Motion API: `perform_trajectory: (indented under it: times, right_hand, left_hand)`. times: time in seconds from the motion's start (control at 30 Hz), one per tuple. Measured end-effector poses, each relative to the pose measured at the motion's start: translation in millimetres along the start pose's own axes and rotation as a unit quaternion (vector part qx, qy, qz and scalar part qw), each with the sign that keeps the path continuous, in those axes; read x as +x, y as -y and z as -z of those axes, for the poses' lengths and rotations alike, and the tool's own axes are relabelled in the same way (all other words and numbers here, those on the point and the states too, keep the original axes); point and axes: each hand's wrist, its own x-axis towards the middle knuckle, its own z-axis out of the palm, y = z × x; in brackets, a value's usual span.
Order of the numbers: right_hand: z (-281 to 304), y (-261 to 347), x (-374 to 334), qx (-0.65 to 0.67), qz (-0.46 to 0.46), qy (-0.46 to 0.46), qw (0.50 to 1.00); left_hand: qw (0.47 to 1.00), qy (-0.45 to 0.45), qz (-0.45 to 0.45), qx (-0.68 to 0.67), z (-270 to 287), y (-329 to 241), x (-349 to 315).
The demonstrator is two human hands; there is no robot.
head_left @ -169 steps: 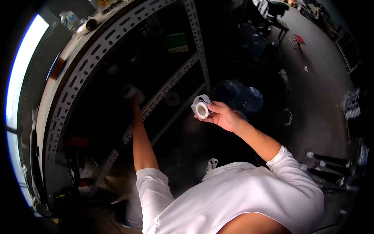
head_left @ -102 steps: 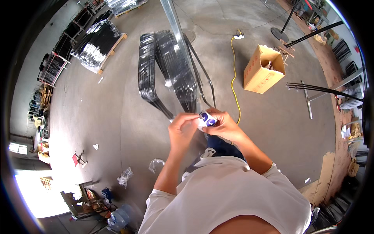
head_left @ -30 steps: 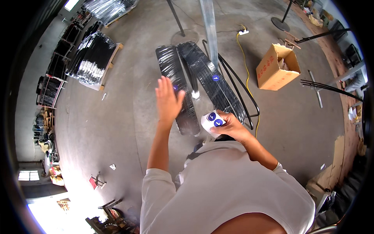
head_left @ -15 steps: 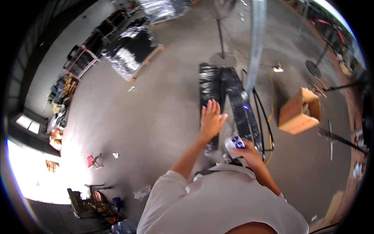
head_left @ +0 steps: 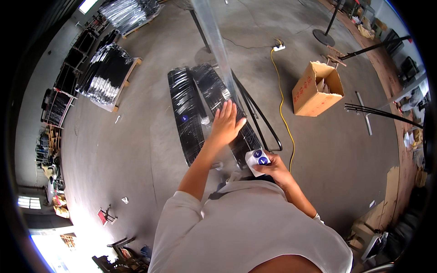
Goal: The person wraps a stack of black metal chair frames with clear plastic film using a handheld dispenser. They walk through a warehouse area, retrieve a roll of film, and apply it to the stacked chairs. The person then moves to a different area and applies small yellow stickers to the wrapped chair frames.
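Observation:
Two long bundles wrapped in black plastic film lie side by side on the floor: the left bundle (head_left: 183,102) and the right bundle (head_left: 210,82). A round blue sticker (head_left: 184,118) shows on the left one. My left hand (head_left: 225,123) is open, fingers stretched out, over the right bundle; it appears to rest flat on the film, and whatever lies under the palm is hidden. Close to my body, my right hand (head_left: 274,168) is closed on a white roll of round blue stickers (head_left: 257,158), near the right bundle's near end.
A metal post (head_left: 218,50) rises beside the bundles, with black tubes (head_left: 257,113) along their right. Further right are a yellow cable (head_left: 283,109), a power strip (head_left: 279,48) and an open cardboard box (head_left: 314,91). A wrapped pallet load (head_left: 105,75) stands at the far left.
My left hand has gone from the left bundle to the right one, uncovering a blue sticker on the left bundle. The right hand keeps the sticker roll. The whole view has turned.

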Motion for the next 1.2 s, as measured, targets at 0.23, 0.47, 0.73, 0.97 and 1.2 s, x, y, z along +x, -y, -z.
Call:
perform_trajectory:
  times: [0.23, 0.47, 0.73, 0.97, 1.2]
  right_hand:
    - [40.1, -12.5, -12.7, 0.046, -0.012, -0.077, 0.996]
    - [50.6, 2.8, 7.5, 0.031, 0.036, -0.046, 0.998]
    - [66.7, -27.5, 6.7, 0.036, -0.04, 0.004, 0.999]
    - [80.7, -21.2, 5.2, -0.086, -0.072, 0.041, 0.993]
    - [74.5, 1.4, 28.8, -0.175, 0.077, 0.16, 0.968]
  left_hand:
    - [0.994, -0.02, -0.027, -0.103, -2.7, -47.9, -82.8]
    - [0.979, -0.129, -0.048, -0.15, -24.2, -40.8, -86.2]
    - [0.941, -0.254, -0.049, -0.218, -45.5, -40.1, -84.3]
    - [0.938, -0.26, -0.016, -0.228, -48.2, -52.7, -86.6]
    - [0.951, -0.253, 0.057, -0.169, -48.7, -65.5, -91.2]
